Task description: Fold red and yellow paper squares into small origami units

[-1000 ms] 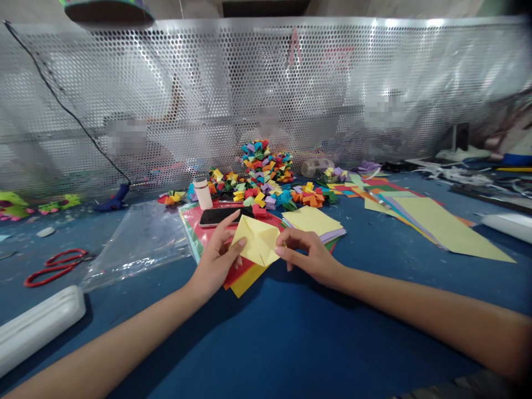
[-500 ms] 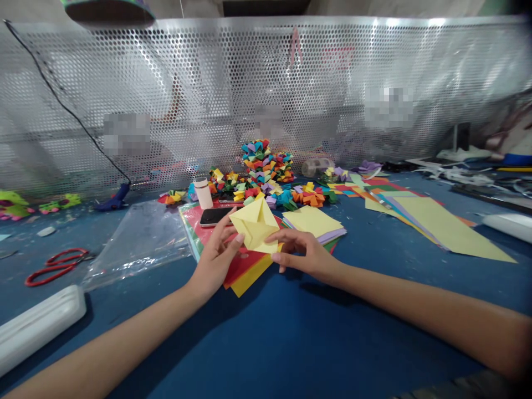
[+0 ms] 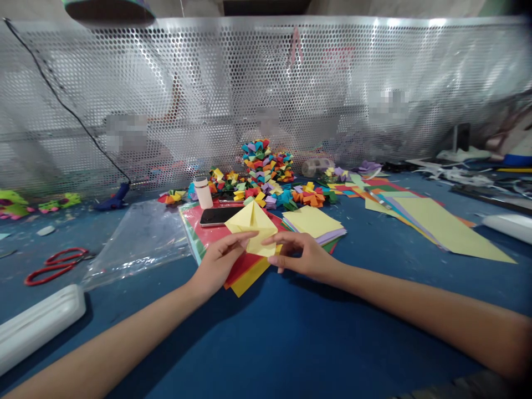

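A folded sheet of pale yellow origami paper (image 3: 252, 217) is held up at the middle of the view, its top flap coming to a point. My left hand (image 3: 220, 260) grips it from the left, with the index finger lying across its front and the thumb just below. At its lower right corner, my right hand (image 3: 305, 255) pinches the paper between thumb and fingers. Beneath lie red paper (image 3: 208, 230) and yellow paper (image 3: 249, 277). Just behind my right hand sits a stack of pale yellow squares (image 3: 313, 221).
Behind the paper are a black phone (image 3: 218, 216), a white bottle (image 3: 203, 194) and a heap of colourful folded-paper pieces (image 3: 260, 166). Red-handled scissors (image 3: 58, 263) and a clear plastic bag (image 3: 137, 238) lie left. Long coloured sheets (image 3: 444, 224) lie right. A perforated metal screen (image 3: 233, 83) stands behind.
My left index finger has moved from the paper's left edge onto its front. The folded paper has tilted and shifted slightly left, while my right hand keeps its pinch.
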`<state>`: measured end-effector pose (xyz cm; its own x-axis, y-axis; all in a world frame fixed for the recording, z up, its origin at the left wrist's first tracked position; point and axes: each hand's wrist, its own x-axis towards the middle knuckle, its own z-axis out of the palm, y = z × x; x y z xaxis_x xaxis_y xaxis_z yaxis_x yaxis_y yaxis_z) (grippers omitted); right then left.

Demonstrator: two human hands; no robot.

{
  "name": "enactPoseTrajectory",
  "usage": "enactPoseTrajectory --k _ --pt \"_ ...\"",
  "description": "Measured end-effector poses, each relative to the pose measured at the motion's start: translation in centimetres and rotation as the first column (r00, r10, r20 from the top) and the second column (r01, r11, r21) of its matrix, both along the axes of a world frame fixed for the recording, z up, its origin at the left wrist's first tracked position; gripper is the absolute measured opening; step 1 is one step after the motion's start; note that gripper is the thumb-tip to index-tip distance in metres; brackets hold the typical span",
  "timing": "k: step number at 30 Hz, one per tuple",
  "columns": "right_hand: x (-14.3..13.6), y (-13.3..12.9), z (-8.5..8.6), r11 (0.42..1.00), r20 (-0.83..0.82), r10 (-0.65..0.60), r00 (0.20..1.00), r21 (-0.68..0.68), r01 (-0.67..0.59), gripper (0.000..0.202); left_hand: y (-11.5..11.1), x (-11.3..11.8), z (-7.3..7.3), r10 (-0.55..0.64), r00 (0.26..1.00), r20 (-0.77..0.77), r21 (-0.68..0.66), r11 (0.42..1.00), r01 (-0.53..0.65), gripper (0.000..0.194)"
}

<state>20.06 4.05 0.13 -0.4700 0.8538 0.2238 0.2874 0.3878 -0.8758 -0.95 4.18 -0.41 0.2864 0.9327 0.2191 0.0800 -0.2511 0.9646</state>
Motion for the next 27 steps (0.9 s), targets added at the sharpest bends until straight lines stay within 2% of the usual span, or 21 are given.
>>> enactPoseTrajectory --k 8,15,19,27 --pt "-0.2 0.11 -0.05 0.998 -0.013 0.003 1.0 -0.056 -0.004 0.04 -0.04 -0.06 0.12 -0.139 0.99 -0.022 0.01 0.99 0.14 0.028" --pt "-0.18 0.01 -0.04 0.999 0.027 0.024 0.999 -0.027 -0.023 0.034 0.01 0.03 -0.15 -0.023 0.986 0.166 -0.115 0.992 0.043 0.035" --pt "-0.24 -0.06 -0.02 1.0 0.002 0.009 1.0 0.022 -0.009 0.032 -0.09 0.07 0.03 -0.018 0.992 0.125 -0.129 0.991 0.035 0.038" --pt "-0.2 0.0 0.12 0.999 -0.006 0.001 1.0 0.034 -0.001 0.026 -0.43 0.18 0.27 -0.032 0.997 0.074 -0.135 0.99 0.041 0.041"
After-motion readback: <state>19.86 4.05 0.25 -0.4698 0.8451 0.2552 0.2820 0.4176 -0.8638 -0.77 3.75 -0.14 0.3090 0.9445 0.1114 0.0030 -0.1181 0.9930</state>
